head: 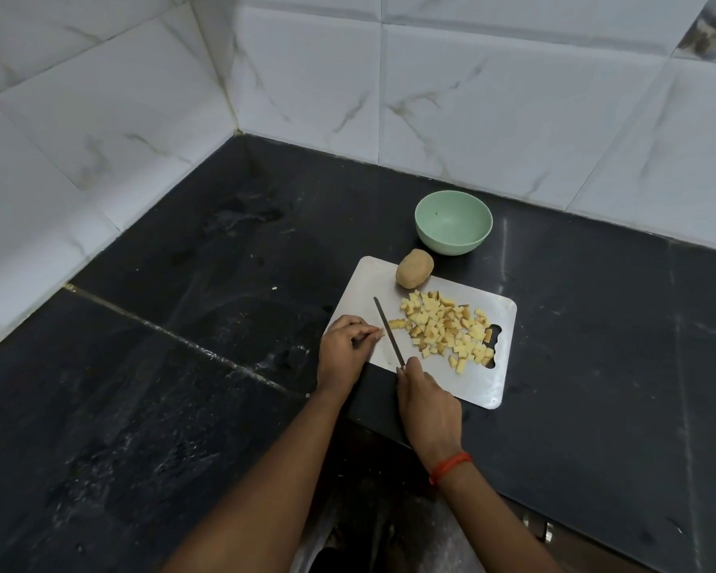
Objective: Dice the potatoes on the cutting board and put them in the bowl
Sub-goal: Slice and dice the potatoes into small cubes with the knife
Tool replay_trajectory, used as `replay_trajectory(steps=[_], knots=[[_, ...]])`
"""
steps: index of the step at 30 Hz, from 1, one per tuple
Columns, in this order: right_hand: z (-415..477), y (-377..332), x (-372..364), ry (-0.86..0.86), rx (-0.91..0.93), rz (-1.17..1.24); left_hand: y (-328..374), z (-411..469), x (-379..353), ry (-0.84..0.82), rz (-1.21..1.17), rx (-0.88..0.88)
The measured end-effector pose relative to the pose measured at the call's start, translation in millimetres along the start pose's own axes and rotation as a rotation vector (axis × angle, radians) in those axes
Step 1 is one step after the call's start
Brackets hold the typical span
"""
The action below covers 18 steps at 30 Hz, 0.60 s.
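**One potato nearly diced, one untouched**

Our right hand is wrapped round the handle of the knife, with the blade lying across the cutting board. Our left hand pinches a small scrap just left of the blade (it looks like the last bit of this potato). Right of the blade lies a pile of cubes, so we judge the first potato almost finished. A whole potato sits uncut at the board's far edge. The green bowl just beyond it holds nothing, so all the moving is left.
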State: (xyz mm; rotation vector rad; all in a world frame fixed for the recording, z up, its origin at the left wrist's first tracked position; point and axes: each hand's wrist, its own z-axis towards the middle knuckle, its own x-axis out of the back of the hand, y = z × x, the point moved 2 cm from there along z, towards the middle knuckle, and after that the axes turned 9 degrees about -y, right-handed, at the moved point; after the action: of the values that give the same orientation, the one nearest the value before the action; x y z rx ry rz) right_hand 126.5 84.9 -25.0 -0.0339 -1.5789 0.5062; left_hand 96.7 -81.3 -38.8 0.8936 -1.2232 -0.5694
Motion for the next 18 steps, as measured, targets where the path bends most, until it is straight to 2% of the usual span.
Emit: replay_trajectory(steps=[12, 18], knots=[[6.3, 1.4, -0.2, -0.093, 0.032, -0.022, -0.7, 3.5, 0.1, -0.013, 0.014, 0.006], [-22.9, 10.9, 5.6, -0.089, 0.026, -0.091, -2.0, 1.8, -0.6, 0.011, 0.017, -0.008]])
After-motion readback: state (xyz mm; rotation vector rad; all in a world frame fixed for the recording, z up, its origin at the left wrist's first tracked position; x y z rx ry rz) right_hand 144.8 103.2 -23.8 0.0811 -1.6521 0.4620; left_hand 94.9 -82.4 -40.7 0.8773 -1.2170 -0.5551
